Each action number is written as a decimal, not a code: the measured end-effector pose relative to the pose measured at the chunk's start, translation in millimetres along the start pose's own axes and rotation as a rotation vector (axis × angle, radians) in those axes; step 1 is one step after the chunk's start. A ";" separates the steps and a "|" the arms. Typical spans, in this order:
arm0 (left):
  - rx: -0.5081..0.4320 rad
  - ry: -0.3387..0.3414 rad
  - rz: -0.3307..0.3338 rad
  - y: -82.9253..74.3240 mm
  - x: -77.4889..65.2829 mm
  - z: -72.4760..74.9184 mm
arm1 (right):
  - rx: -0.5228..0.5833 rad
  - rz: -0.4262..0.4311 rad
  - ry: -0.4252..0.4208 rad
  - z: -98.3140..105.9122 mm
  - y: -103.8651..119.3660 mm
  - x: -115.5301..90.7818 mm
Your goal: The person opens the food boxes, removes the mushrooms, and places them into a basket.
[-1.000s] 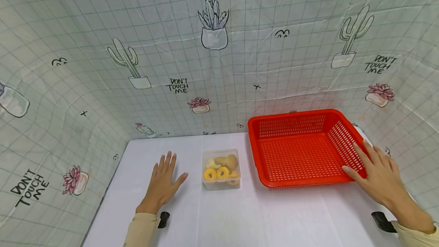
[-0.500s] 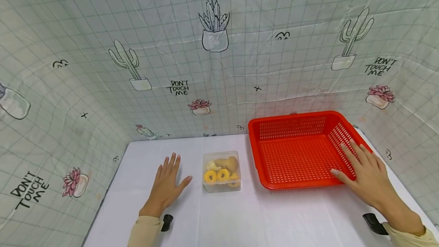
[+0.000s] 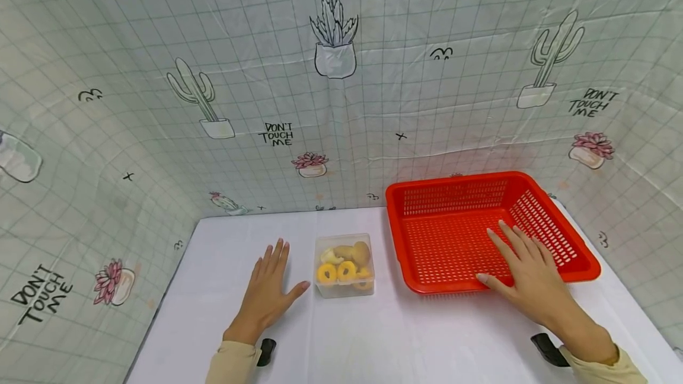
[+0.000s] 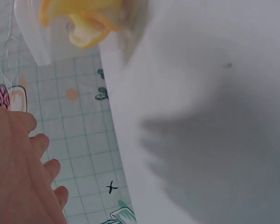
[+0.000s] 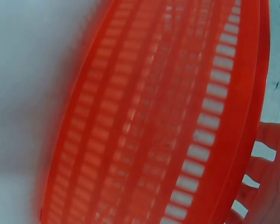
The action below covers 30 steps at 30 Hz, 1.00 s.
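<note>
In the head view, a clear plastic box (image 3: pixel 344 290) holds yellow rings (image 3: pixel 346 271) and several pale brown, rounded pieces (image 3: pixel 360 253). My left hand (image 3: pixel 268 295) is over the table just left of it, fingers extended and thumb spread toward the box's near-left corner. The left wrist view shows those fingers (image 4: pixel 23 154) beside the box, and a shadow on the white cloth. My right hand (image 3: pixel 533 283) reaches over the front rim of a red slotted basket (image 3: pixel 396 236), fingers spread and holding nothing. From the right wrist, the basket's perforated side (image 5: pixel 149 102) fills the view.
A white cloth (image 3: pixel 341 342) covers the table. Behind and at both sides hangs a gridded curtain (image 3: pixel 373 99) printed with potted cacti. A black strap piece (image 3: pixel 549 349) sits at the right wrist and another (image 3: pixel 266 352) at the left.
My right hand has moved left, from the basket's right rim to over its front. My left hand has shifted slightly right, closer to the box. Box and basket have stayed put.
</note>
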<state>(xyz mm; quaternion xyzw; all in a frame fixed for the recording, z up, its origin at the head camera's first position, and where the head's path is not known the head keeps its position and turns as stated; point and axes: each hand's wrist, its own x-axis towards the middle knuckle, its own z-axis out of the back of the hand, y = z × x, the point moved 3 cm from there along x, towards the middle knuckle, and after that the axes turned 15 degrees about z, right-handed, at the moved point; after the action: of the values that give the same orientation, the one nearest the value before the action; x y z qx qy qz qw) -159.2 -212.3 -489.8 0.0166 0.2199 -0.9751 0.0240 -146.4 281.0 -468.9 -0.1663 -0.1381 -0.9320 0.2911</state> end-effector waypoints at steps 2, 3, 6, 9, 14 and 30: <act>-0.011 -0.004 -0.013 -2.1 -1.6 -1.8 | 0.008 0.013 0.005 -3.2 7.2 3.8; -0.017 -0.003 -0.019 -3.3 -2.5 -2.9 | 0.012 0.020 0.004 -4.6 10.6 5.6; -0.036 0.000 -0.028 -6.9 -5.5 -7.5 | 0.011 0.040 0.008 -8.6 20.4 10.2; -0.058 -0.001 -0.031 -10.8 -8.0 -12.6 | 0.012 0.059 0.011 -12.5 29.6 15.4; -0.087 -0.021 -0.046 -16.4 -10.8 -20.3 | 0.015 0.102 -0.003 -18.5 47.7 24.6; -0.224 -0.027 -0.024 -26.4 -18.3 -41.3 | 0.025 0.231 -0.058 -37.3 103.9 54.6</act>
<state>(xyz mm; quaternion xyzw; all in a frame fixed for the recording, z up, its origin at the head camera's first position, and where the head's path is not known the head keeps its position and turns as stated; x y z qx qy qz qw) -141.5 -170.0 -515.0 -0.0018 0.3273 -0.9448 0.0172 -136.1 158.4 -464.7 -0.2044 -0.1382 -0.8851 0.3945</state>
